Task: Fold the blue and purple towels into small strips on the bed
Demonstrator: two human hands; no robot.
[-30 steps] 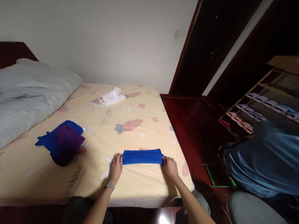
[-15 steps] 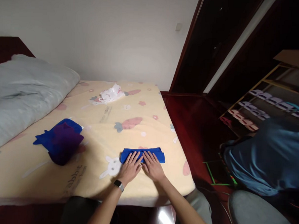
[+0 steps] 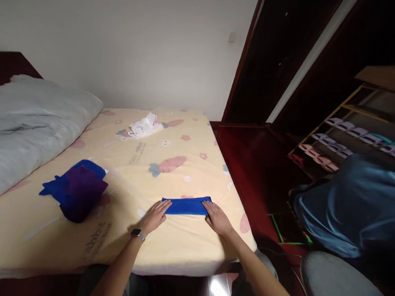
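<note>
A blue cloth (image 3: 186, 205) lies folded into a narrow strip on the pale yellow patterned bed sheet (image 3: 167, 247), near the front edge. My left hand (image 3: 155, 216) rests flat at the strip's left end, fingers stretched out. At the strip's right end lies my right hand (image 3: 216, 217), also flat with fingers extended on the cloth. Neither hand holds anything. A watch sits on my left wrist.
A heap of blue and purple cloths (image 3: 76, 190) lies to the left. A grey duvet (image 3: 28, 123) fills the far left, a white plastic bag (image 3: 145, 125) lies further back. Right of the bed are dark red floor, a shoe rack (image 3: 354, 144) and a person in blue (image 3: 352, 207).
My hands slid apart from the middle of the blue strip to its two ends, after earlier holding those ends. The strip stays in place.
</note>
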